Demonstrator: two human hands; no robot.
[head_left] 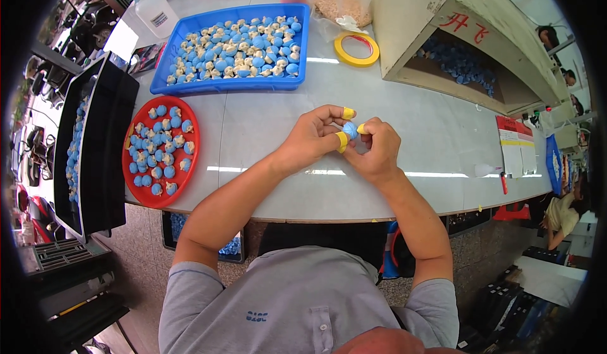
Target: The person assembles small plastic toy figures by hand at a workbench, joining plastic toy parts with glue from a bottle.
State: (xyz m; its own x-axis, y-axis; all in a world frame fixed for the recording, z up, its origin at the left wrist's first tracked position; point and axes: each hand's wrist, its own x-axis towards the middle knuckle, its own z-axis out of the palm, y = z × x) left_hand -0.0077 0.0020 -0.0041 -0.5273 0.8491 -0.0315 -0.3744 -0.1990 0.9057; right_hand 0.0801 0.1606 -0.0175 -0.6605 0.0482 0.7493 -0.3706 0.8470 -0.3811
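My left hand (313,137) and my right hand (377,148) meet over the middle of the white table (265,189). Between their fingertips they pinch one small blue part (349,130). Yellow tape wraps the left thumb and forefinger and a right fingertip. A round red tray (130,164) with several blue-and-cream parts lies to the left of my left forearm. A blue rectangular tray (234,85) full of the same parts sits beyond my hands at the back.
A black bin (104,151) holding blue parts stands at the table's left end. A yellow tape roll (356,49), a clear bag and a wooden box (404,31) with blue parts inside are at the back right. A white bottle (155,12) stands far left. Another person (563,211) sits at far right.
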